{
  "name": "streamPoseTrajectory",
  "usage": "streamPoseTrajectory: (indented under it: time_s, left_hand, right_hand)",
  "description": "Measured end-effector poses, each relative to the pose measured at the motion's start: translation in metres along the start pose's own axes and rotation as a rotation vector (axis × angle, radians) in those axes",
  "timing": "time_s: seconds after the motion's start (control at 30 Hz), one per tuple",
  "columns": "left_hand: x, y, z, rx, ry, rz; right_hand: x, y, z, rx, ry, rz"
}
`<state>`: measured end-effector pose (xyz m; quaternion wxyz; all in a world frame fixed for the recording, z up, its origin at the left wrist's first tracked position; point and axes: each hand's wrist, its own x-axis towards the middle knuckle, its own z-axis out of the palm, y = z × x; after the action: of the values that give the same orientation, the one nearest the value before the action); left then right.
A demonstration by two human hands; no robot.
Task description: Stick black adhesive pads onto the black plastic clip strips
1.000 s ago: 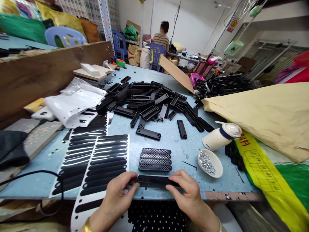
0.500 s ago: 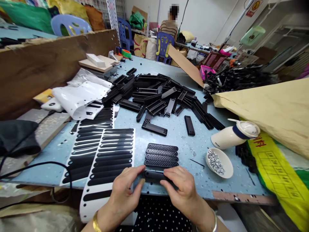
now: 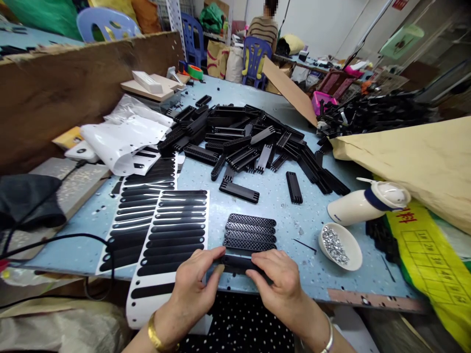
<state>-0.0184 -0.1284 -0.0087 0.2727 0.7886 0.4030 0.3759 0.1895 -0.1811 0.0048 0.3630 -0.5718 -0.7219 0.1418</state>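
Observation:
Between my hands is a long black bar with a smooth top and a rounded end, close to the table's front edge. My left hand pinches its left end between thumb and forefinger. The right end is gripped by my right hand, whose fingers hide part of it. Just beyond lies a row of several black bars with lattice-patterned faces, set side by side. To the left, a white sheet carries rows of glossy black adhesive strips, and a second such sheet lies partly under it.
A heap of black plastic bars covers the table's middle. On the right are a white bowl of small metal parts, a cream bottle on its side and a thin black hex key. A person sits at the back.
The whole view has shifted slightly, with the table's things appearing a little further right and higher. Both hands keep hold of the black bar in nearly the same pose.

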Motion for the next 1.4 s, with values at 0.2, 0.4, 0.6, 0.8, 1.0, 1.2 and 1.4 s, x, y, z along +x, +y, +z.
streamPoseTrajectory:
  time_s: [0.2,0.4,0.6,0.8,1.0,1.2,1.4]
  left_hand:
    - [0.0002,-0.0008,0.0007,-0.003,0.009,-0.006]
    - [-0.0003,-0.0016,0.0007,0.001,0.008,-0.020]
    - [0.0007,-0.0025,0.0012,-0.005,0.002,-0.022]
    - [-0.0010,-0.0035,0.0017,-0.014,-0.011,-0.037]
    - [0.0019,-0.0010,-0.0005,-0.026,-0.009,-0.012]
    - [0.0035,-0.0001,-0.0029,-0.012,-0.018,-0.003]
    - [0.0031,-0.0028,-0.0031,-0.015,-0.037,-0.011]
  right_hand:
    - [0.0012,-0.0004,-0.0003,0.019,0.022,0.006]
    - [-0.0003,0.0016,-0.0002,0.041,0.033,0.002]
    - [0.0003,0.0012,0.0006,-0.001,-0.001,-0.006]
    - [0.0006,-0.0007,0.0009,-0.015,-0.013,0.000]
    - [0.0008,-0.0023,0.0014,-0.021,-0.012,0.013]
    - [0.0016,-0.0026,0.0016,-0.023,-0.008,0.019]
    - [0.0011,-0.0029,0.0040,-0.024,-0.013,0.043]
